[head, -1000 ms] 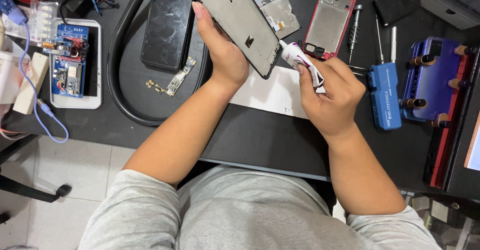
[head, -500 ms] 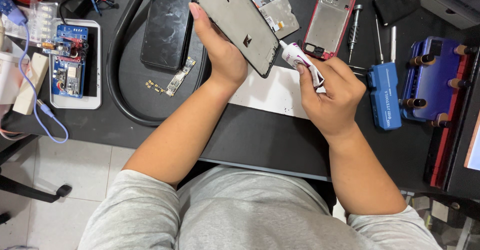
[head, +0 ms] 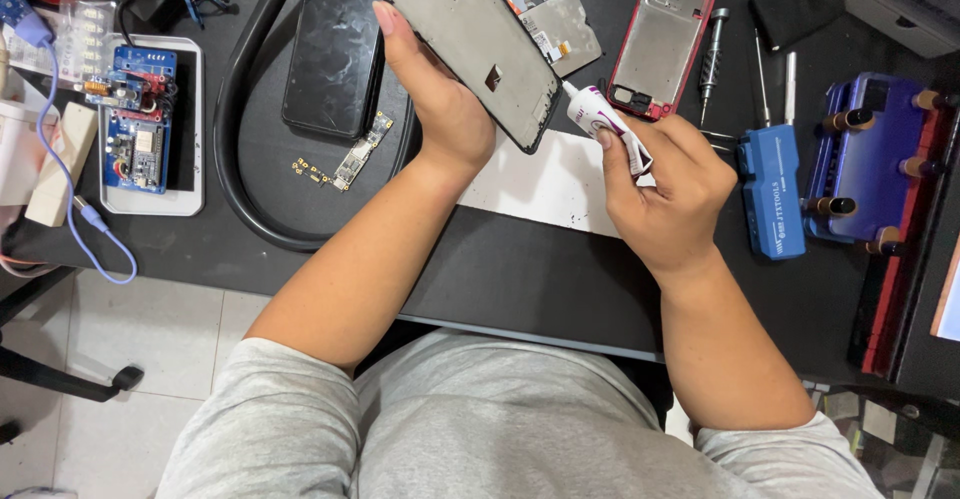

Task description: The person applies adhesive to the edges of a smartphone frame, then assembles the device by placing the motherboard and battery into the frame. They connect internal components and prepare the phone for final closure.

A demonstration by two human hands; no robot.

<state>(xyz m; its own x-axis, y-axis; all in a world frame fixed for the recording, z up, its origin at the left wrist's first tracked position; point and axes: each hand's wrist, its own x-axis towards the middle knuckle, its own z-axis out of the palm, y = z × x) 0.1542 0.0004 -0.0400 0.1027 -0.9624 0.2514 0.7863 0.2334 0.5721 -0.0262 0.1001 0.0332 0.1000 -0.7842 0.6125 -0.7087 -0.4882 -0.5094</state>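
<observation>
Left hand grips a phone frame from beneath, holding it tilted above the far part of the desk, inner face up. Right hand is closed around a small white glue tube, its nozzle touching the frame's near right edge. No glue bead can be made out along the frame, so how much of the rim is done cannot be told; judging by the nozzle position, gluing is in progress. A black screen lies flat near the desk's far edge, not yet fitted. A red back shell lies apart at the far right.
</observation>
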